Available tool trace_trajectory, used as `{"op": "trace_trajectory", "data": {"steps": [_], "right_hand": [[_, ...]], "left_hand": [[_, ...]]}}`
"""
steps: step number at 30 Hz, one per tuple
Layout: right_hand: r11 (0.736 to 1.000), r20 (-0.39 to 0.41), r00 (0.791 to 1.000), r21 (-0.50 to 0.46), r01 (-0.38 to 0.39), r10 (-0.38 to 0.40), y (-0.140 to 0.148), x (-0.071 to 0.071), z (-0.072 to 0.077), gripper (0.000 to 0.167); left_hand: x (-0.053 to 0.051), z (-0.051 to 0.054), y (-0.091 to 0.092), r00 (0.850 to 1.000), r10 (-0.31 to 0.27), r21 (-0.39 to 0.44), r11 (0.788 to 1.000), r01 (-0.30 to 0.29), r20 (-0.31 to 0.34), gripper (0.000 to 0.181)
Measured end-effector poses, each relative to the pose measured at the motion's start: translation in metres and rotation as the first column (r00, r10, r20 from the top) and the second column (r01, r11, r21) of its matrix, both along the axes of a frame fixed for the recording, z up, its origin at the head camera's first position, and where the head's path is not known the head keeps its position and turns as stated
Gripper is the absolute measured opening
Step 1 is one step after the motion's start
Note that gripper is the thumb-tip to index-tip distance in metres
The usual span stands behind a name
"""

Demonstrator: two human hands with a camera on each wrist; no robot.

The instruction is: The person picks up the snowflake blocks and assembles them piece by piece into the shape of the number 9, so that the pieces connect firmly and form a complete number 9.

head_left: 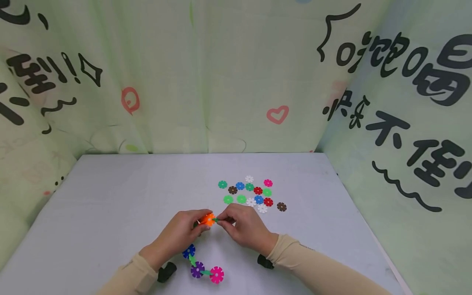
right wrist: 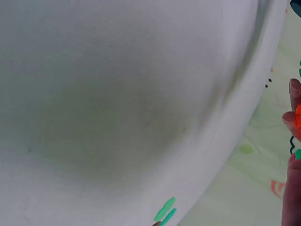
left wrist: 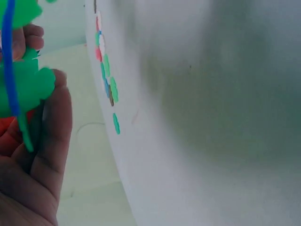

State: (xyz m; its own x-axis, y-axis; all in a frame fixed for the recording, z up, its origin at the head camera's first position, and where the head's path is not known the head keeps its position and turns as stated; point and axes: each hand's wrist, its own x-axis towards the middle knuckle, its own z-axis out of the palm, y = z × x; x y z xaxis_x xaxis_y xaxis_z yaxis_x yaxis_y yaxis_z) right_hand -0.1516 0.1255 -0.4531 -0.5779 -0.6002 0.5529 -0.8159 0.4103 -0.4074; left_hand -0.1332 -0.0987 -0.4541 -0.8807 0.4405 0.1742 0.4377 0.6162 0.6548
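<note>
The step in hand looks like joining one more disc to a chain, with both hands meeting in front of the person. The left hand has its thumb and fingers pinching an orange disc, while the right hand faces it, its thumb and fingertips pinching a small green disc seen nearly edge-on at the orange rim. Whether the slots have caught is too small to tell. Below the left fingers, toward the person, the chain shows a blue disc, a purple disc and a pink disc, with green links between them; the left wrist view suggests that another green piece ties the blue one to the orange, though the hand hides much of it. Beyond the right fingers, mostly ahead and to their right, loose discs lie scattered on the counter. The next move seems to call for lining up the slots and pushing the right fingers' piece straight in, while the left fingers keep the orange one from twisting.
</note>
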Motion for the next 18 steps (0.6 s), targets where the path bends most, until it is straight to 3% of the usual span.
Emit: {"op": "trace_trajectory", "data": {"steps": [4, 8, 12, 18], "right_hand": [[1.0, 0.094, 0.995, 0.029, 0.01, -0.013, 0.003, -0.002, -0.002, 0.021], [0.997, 0.217, 0.975, 0.067, 0.039, -0.052, 0.008, -0.003, -0.006, 0.022], [0.999, 0.264, 0.964, 0.04, 0.035, -0.044, 0.008, -0.004, -0.01, 0.016], [1.0, 0.273, 0.962, 0.014, 0.025, -0.028, 0.004, -0.005, -0.012, 0.013]], "left_hand": [[0.0, -0.001, -0.002, 0.999, 0.019, 0.009, 1.0, -0.02, 0.041, 0.036], [0.0, -0.004, -0.004, 0.997, 0.047, -0.005, 0.999, -0.047, 0.065, 0.039], [0.0, -0.007, -0.003, 0.999, 0.04, -0.028, 0.999, -0.04, 0.024, 0.045], [0.0, -0.009, -0.001, 0.996, -0.046, -0.082, 0.996, 0.04, -0.07, 0.045]]}}
